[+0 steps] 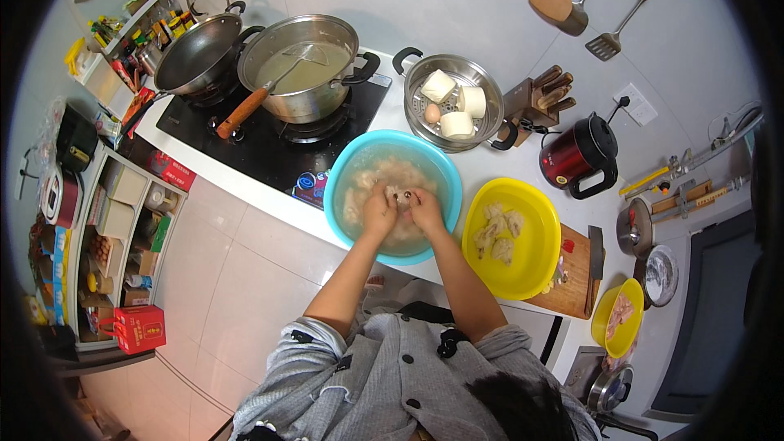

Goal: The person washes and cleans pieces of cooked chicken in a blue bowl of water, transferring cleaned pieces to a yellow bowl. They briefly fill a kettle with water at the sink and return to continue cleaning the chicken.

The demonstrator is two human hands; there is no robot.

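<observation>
A light-blue plastic basin [455, 196] holds cloudy water with pale meat pieces [392, 168] in it. Over its middle, my left hand [380, 211] and my right hand [424, 208] pinch one small piece of pale meat [401, 196] between them at the water's surface. To the right of the basin stands a yellow plastic basin [545, 226] with several pale meat pieces [502, 229] lying in it. The blue basin stands on the white counter, close to the black gas hob. My fingertips are partly hidden by the meat and the water.
A steel pot [298, 104] with a wooden-handled skimmer [245, 110] and a wok [202, 58] stand on the hob [257, 153]. Behind the basins are a steamer [422, 67] with buns and an egg, a knife block [527, 101] and a red kettle [576, 153]. A cutting board [566, 269] lies right.
</observation>
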